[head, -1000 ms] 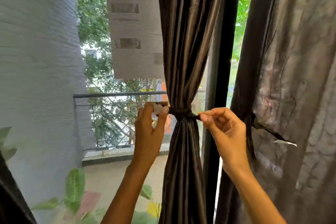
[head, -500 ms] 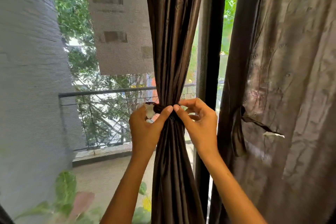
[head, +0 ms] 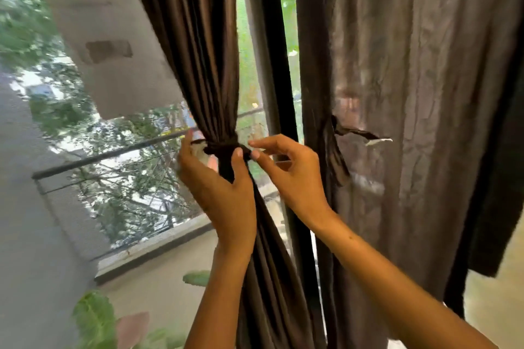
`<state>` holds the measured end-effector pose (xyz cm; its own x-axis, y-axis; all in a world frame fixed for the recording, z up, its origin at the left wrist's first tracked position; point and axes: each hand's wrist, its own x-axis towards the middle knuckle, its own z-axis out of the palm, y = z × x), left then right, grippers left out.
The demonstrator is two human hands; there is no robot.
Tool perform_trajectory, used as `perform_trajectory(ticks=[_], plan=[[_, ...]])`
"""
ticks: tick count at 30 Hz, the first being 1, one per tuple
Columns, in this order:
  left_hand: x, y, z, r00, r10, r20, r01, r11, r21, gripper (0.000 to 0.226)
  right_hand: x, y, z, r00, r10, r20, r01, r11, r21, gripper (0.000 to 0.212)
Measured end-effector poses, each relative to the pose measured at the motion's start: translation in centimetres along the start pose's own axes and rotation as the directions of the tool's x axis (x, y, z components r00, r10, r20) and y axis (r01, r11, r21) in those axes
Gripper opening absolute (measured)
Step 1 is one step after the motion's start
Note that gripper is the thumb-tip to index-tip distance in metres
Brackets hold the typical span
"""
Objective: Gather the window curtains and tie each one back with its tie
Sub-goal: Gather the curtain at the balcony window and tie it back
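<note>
A dark brown satin curtain (head: 198,45) hangs gathered into a narrow bundle, cinched at its waist by a dark tie (head: 222,146). My left hand (head: 218,190) wraps around the bundle just below the tie, thumb in front and fingers behind, near the tie's white end. My right hand (head: 289,173) pinches the tie's right side between thumb and forefinger. To the right a second, wider curtain (head: 411,93) hangs loose, and its own tie (head: 360,133) dangles from its left edge with a white tip.
A black window frame post (head: 279,71) stands between the two curtains. Beyond the glass are a balcony railing (head: 107,154), trees and a grey building. Green plant leaves (head: 93,317) sit at the lower left.
The view has tilted and shifted. My right hand has drawn slightly right of the tie, still pinching it. My left hand stays on the bundle under the tie.
</note>
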<state>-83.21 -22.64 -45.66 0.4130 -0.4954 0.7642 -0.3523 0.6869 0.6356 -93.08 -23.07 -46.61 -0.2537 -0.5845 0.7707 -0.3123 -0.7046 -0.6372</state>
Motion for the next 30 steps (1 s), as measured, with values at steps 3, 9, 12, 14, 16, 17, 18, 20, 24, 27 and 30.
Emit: perform_trajectory(ticks=[3,9,12,14,16,17,18,20,24,27,30], plan=[[-1.6,1.9,1.2,0.969,0.237,-0.067,-0.230,0.968,0.098,0.065,-0.1,0.6,-3.0,1.000,0.014,-0.007,-0.014,0.999,-0.050,0.012],[-3.8,7.1,7.5,0.874,0.485,0.025,-0.486,0.872,0.059,0.033,3.7,1.0,-12.1,0.991,-0.050,-0.124,0.042,0.997,-0.063,0.010],[-4.3,9.5,11.9,0.894,0.432,0.121,-0.436,0.900,0.013,0.031,6.6,1.6,-17.2,0.983,-0.087,-0.161,0.078,0.995,-0.061,0.007],[-4.6,11.2,15.1,0.904,0.401,0.144,-0.410,0.912,0.032,0.034,8.7,2.1,-20.8,0.980,-0.128,-0.155,0.122,0.991,-0.050,0.007],[-4.4,13.1,18.2,0.902,0.404,0.149,-0.417,0.906,0.070,0.033,11.3,2.6,-24.3,0.974,-0.171,-0.151,0.167,0.985,-0.035,0.007],[-4.2,13.8,19.3,0.900,0.407,0.155,-0.423,0.901,0.094,0.032,12.5,2.9,-25.5,0.970,-0.187,-0.155,0.186,0.982,-0.021,0.008],[-3.8,14.7,20.6,0.895,0.419,0.152,-0.437,0.891,0.121,0.030,13.9,3.1,-27.0,0.964,-0.206,-0.165,0.209,0.978,-0.001,0.007],[-2.6,16.5,22.9,0.888,0.442,0.129,-0.459,0.871,0.176,0.029,17.0,3.2,-29.4,0.952,-0.249,-0.181,0.257,0.966,0.025,0.007],[1.9,20.6,26.7,0.870,0.477,0.125,-0.490,0.806,0.332,0.029,24.1,1.5,-32.1,0.919,-0.334,-0.209,0.348,0.937,0.033,0.005],[6.6,24.2,29.0,0.838,0.523,0.154,-0.526,0.701,0.481,0.030,30.7,-0.7,-33.0,0.875,-0.402,-0.271,0.419,0.908,0.003,0.004],[11.3,27.7,31.3,0.810,0.567,0.148,-0.521,0.581,0.625,0.034,37.5,-3.6,-33.1,0.822,-0.476,-0.312,0.482,0.874,-0.065,0.005]])
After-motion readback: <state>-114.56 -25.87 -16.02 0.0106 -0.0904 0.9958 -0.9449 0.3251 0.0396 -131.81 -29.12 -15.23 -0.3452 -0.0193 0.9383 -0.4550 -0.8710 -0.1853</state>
